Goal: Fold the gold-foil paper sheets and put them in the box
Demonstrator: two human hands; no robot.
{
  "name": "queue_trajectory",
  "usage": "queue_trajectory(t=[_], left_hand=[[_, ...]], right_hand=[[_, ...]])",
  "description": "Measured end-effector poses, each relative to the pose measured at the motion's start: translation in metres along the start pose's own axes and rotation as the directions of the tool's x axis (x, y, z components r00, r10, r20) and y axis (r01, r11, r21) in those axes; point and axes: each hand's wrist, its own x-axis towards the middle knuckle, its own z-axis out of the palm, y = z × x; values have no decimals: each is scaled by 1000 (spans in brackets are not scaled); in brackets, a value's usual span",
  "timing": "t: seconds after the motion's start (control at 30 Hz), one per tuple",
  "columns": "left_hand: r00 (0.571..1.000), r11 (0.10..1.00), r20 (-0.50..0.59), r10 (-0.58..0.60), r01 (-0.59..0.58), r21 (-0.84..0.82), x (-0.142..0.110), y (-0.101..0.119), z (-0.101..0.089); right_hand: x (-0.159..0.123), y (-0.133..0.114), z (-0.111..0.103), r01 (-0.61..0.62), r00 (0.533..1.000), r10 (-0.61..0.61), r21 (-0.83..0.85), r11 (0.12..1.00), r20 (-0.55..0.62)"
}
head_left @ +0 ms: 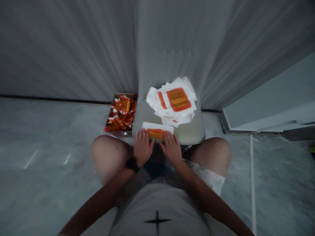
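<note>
Your left hand (143,147) and right hand (171,149) lie flat, fingers evenly open on the orange-printed sheet (157,127), paper stack (178,113) beyond, orange-filled tray (124,96) to their left.

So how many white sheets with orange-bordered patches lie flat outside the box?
3 show: one sheet under the left hand and right hand, two on the pile on the pale seat, one whole, one partly covered. More may be hidden there.
</note>
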Motion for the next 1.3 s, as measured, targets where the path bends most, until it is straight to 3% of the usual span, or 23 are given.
queue_trajectory(t=[0.07, 0.13, 0.2, 0.27, 0.33, 0.43, 0.6, 0.67, 0.83, 1.07, 1.3], left_hand=[[986, 984, -103, -129, 114, -138, -6, 12, -8], [945, 900, -95, -314, 264, -348, -14, 23, -13], [867, 682, 126, -481, 461, -568, -19, 31, -12], [766, 417, 360, -533, 607, -677, -17, 36, -6], [719, 281, 431, -545, 641, -714, -8, 39, 1], [711, 255, 390, -585, 618, -744, 9, 38, 6], [642, 144, 401, -654, 626, -767, 29, 38, 8], [662, 143, 383, -644, 596, -790, 32, 39, 7], [799, 244, 308, -517, 482, -842, 41, 36, -1], [840, 112, 402, -365, 468, -876, 81, 25, -12], [919, 275, 299, -255, 366, -889, 154, 15, -7]], right_hand=[[6, 4, -2, 21, 1000, -21, -19, 1000, -16], [11, 7, -3, 46, 998, -47, -22, 999, -29], [14, 8, -4, 50, 998, -51, -14, 999, -40], [13, 6, -4, 35, 998, -35, 3, 999, -52], [11, 3, -4, 22, 998, -20, 32, 999, -58], [8, 1, -5, 28, 998, -23, 78, 997, -63], [14, 4, -16, 34, 996, -24, 122, 992, -82], [23, 7, -26, 25, 997, -13, 157, 987, -72], [63, 23, -49, 17, 988, 30, 296, 955, -153], [112, 36, -54, -2, 998, 36, 496, 869, -59], [131, 44, -68, -135, 958, 241, 502, 854, -152]])
